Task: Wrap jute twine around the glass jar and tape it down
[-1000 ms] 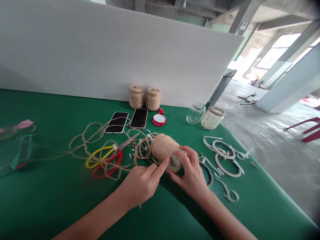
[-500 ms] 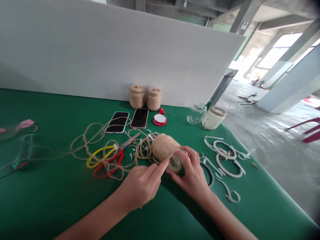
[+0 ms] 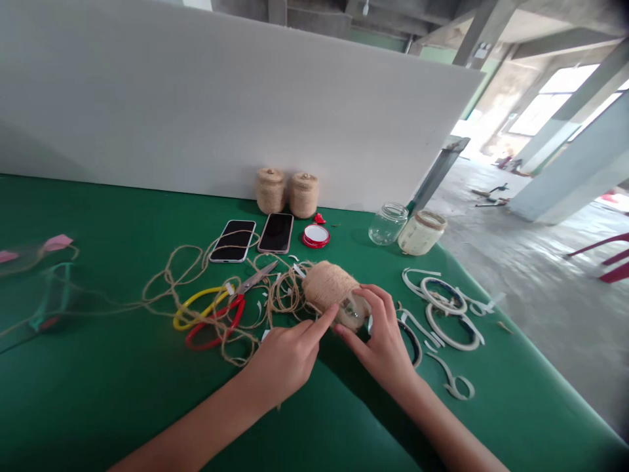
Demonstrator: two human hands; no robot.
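Right hand (image 3: 382, 333) has shifted on the jar (image 3: 328, 286) (twine-wrapped, sideways).

A bare left hand (image 3: 282, 357), index finger (image 3: 322, 326) extended, sits beside a bare, curved right hand (image 3: 382, 334) at lower center, bare forearms (image 3: 211, 416) slanting from the bottom edge.

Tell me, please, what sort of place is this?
Probably a makeshift craft workspace in a bare building. It shows in the twine-wrapped jar, the scissors on the green table, and the grey, concrete-looking floor beyond.
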